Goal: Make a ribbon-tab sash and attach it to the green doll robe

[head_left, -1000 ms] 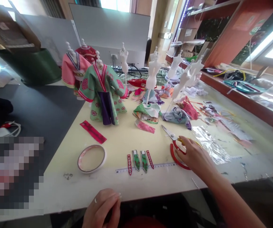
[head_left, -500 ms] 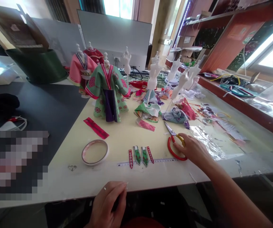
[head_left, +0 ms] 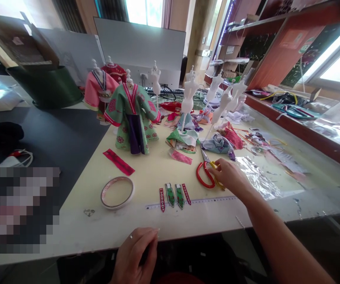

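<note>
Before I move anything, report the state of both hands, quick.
Left hand: closed, fingers curled in, nothing visible in it.
Right hand: fingers on the scissors; whether it grips firmly cannot be told.

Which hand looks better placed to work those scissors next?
Right, most likely. The right hand has its grip on the scissors, out over the table. The left hand is curled at the near edge, well away from them.
</note>
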Tool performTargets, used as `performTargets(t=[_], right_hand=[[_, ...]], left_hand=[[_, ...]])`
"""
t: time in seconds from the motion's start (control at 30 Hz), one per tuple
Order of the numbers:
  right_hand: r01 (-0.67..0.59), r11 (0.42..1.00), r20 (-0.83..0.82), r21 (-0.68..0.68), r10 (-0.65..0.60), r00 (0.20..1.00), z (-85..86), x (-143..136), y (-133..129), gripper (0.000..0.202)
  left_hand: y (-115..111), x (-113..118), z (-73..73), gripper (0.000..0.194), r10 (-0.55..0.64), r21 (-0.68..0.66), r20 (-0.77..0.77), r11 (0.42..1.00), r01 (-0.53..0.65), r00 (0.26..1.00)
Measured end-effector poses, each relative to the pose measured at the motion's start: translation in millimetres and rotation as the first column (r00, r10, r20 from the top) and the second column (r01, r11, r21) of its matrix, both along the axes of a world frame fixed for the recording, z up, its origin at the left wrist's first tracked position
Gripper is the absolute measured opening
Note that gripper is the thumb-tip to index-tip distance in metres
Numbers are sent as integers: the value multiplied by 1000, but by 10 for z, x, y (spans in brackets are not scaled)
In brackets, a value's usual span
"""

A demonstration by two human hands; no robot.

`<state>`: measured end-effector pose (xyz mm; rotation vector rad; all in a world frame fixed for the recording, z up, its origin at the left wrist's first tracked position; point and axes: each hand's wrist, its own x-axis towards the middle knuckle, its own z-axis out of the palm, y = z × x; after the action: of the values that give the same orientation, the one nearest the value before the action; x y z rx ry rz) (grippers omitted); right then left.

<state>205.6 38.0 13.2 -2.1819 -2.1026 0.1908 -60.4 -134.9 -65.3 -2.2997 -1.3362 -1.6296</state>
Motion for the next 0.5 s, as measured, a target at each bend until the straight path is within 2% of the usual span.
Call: performTargets(t=[0.1, 0.2, 0.33, 0.4, 0.5], right_hand=[[-39, 999, 11, 28, 39, 999, 96, 170, -132, 24], [-68, 998, 31, 12, 67, 997, 93, 398, -342, 24], [-129, 991, -3, -34, 129, 992, -93, 576, -567, 25], [-146, 989, -43, -5, 145, 988, -197, 576, -616, 27], [-106, 992, -91, 67, 112, 990, -297, 505, -628, 26]], left_hand=[[-6, -12, -3, 30, -5, -12, -13, 1000, 5, 1000], [5, -22, -10, 27, -7, -23, -17, 1000, 7, 1000], [35, -15, -5, 27, -10, -34, -12, 999, 10, 1000], [40, -7, 1, 26, -5, -43, -14, 999, 4, 1000], [31, -1, 6, 25, 14, -40, -19, 999, -15, 1000]])
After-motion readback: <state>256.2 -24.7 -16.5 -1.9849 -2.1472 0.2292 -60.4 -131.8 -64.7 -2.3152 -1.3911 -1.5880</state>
